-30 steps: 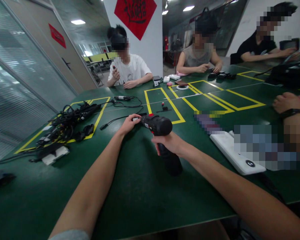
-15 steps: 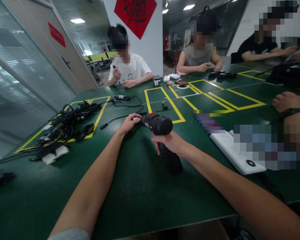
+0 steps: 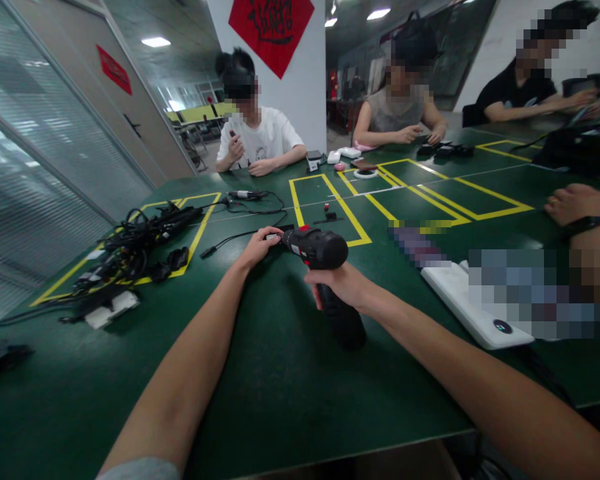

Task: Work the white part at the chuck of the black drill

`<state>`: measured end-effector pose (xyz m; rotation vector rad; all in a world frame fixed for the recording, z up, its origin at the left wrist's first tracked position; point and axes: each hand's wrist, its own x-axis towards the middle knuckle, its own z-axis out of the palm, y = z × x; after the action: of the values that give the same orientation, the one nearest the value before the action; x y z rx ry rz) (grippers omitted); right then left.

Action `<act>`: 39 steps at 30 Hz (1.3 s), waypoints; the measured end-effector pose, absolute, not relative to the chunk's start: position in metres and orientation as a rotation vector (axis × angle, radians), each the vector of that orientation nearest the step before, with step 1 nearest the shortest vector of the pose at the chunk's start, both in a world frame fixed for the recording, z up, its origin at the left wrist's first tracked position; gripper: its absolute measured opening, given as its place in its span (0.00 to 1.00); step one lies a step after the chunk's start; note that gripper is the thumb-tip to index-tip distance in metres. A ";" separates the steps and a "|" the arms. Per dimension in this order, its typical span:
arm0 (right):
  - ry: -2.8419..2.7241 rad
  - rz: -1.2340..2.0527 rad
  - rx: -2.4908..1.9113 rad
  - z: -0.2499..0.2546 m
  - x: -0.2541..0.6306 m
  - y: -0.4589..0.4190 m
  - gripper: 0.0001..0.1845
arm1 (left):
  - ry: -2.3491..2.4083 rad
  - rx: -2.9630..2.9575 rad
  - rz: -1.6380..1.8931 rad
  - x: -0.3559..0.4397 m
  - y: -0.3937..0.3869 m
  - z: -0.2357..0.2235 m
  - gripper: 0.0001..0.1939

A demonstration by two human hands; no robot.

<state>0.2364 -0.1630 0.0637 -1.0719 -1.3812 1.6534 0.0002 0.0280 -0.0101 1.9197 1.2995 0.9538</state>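
In my right hand (image 3: 341,287) is a black cordless drill (image 3: 325,249) with red accents, its handle wrapped by my fingers. The drill's front points left, toward my left hand (image 3: 261,248). My left fingers are closed on a small dark cable box (image 3: 272,236) with a white label, low over the table. The drill's tip meets or nearly meets this piece; its exact contact is hidden behind the chuck. A black cable with a plug (image 3: 209,253) lies just left of my left hand.
A heap of black cables (image 3: 145,233) lies on the left of the green table (image 3: 280,387). White power bank (image 3: 473,303) stands at right, beside a neighbour's hand (image 3: 577,203). Small black and red bits (image 3: 331,216) lie beyond the drill. Several people sit around the table.
The drill has shifted very slightly right at its rear. My left hand stays in place, still on the cable box.
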 end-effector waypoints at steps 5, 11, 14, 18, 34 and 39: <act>-1.393 1.650 -1.083 0.065 0.236 -0.164 0.09 | 1.297 1.890 0.944 0.000 0.028 -0.010 0.18; -1.356 1.659 -1.072 0.063 0.237 -0.164 0.07 | 1.290 1.921 0.959 0.001 0.026 -0.008 0.17; -1.329 1.677 -1.058 0.061 0.238 -0.162 0.06 | 1.290 1.924 0.965 0.001 0.026 -0.008 0.17; -1.317 1.686 -1.038 0.060 0.238 -0.160 0.05 | 1.300 1.922 0.966 0.000 0.028 -0.009 0.17; -1.336 1.678 -1.048 0.062 0.237 -0.162 0.07 | 1.265 1.941 0.980 -0.001 0.030 -0.011 0.17; -1.343 1.665 -1.069 0.065 0.237 -0.163 0.07 | 1.252 1.934 0.978 -0.001 0.031 -0.012 0.18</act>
<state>0.2365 -0.1634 0.0653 -1.0689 -1.3435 1.6651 -0.0008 0.0307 -0.0124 1.9344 1.2523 0.9783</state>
